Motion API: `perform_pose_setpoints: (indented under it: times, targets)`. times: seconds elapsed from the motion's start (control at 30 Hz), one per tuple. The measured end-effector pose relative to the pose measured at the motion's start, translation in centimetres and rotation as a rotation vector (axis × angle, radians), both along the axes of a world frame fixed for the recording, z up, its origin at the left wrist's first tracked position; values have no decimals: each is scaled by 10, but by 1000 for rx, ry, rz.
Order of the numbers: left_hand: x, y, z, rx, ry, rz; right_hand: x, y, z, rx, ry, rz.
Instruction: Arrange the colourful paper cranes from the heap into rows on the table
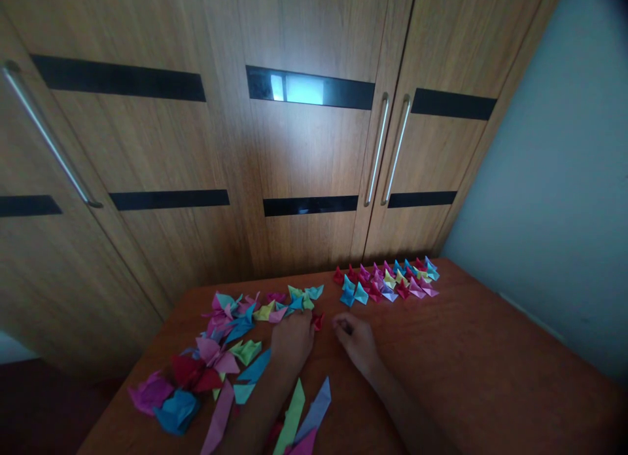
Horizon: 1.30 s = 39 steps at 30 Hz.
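My left hand (293,338) is closed at the middle of the table, beside the folded paper pieces on the left. A small red folded paper (318,322) shows at its fingertips, apparently pinched there. To its right, my right hand (356,340) hovers near the red paper with fingers curled and a gap between thumb and index; nothing shows in it. Small folded paper boats (375,291) in red, pink, blue and yellow stand in rows at the back right. Pink, blue, green and red folded papers (216,353) lie loosely heaped at the left.
The brown table (456,350) ends at a wooden wardrobe (304,147) with metal handles behind it. On the right is a pale wall (554,200). Long folded strips, one green (293,412) and one lilac (316,409), lie near the front edge between my forearms.
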<state>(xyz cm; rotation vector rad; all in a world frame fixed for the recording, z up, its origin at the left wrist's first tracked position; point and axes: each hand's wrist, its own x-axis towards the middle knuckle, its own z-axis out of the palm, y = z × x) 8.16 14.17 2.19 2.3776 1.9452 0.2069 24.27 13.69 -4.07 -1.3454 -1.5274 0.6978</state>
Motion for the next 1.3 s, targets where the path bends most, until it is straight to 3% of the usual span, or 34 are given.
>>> perform_pose_setpoints:
  times: [0.17,0.33,0.47,0.67,0.83,1.0,1.3]
  targets:
    - [-11,-13,9,33,-33,-31,1,-1,1,-4,-11,22]
    - [-38,-32,16,113,-199,-89,-1,-6,3,8,-6,80]
    - [-62,-43,12,180,-306,-129,-11,-14,12,-1,38,168]
    - [-82,-46,0,271,-462,-182,-39,-26,38,85,34,298]
    - [-85,-49,-9,341,-617,-174,-51,-31,41,110,-2,297]
    - [-82,-53,-12,261,-711,-173,-45,-35,34,111,-19,299]
    - [-74,-59,-5,236,-735,-258,-41,-46,37,136,-115,305]
